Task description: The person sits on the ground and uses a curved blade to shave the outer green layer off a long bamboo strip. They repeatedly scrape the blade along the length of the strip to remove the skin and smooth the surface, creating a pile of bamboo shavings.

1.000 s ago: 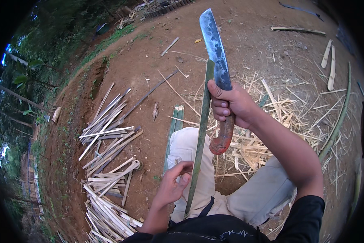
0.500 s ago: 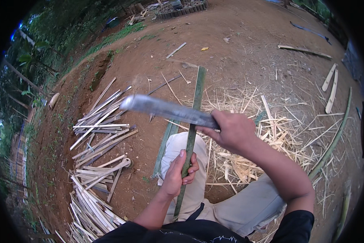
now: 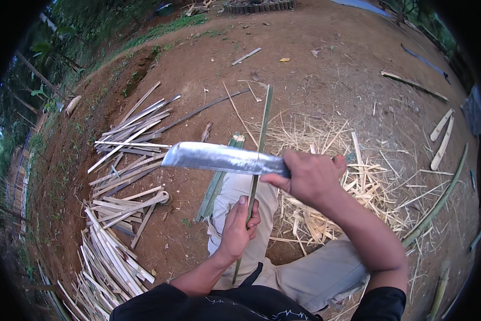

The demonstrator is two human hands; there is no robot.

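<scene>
My left hand [image 3: 240,227] is closed around a long green bamboo strip [image 3: 265,117], which stands upright over my lap with its narrow edge toward me. My right hand [image 3: 314,179] grips a machete [image 3: 211,159]; its handle is hidden in the fingers. The broad blade points left and crosses the strip above my left hand, its flat side catching the light. Whether the edge bites into the strip I cannot tell. Beside my knee lie other green bamboo strips [image 3: 213,193] on the soil.
Split bamboo sticks [image 3: 112,241] lie in heaps along the left. Pale shavings [image 3: 326,214] cover the ground beyond my right leg. A long curved bamboo piece [image 3: 438,206] and two short pale slats [image 3: 442,142] are at the right.
The bamboo strip has turned from its wide face to its narrow edge. The machete's blade shows more of its flat side and sits more level. The view has shifted slightly.
</scene>
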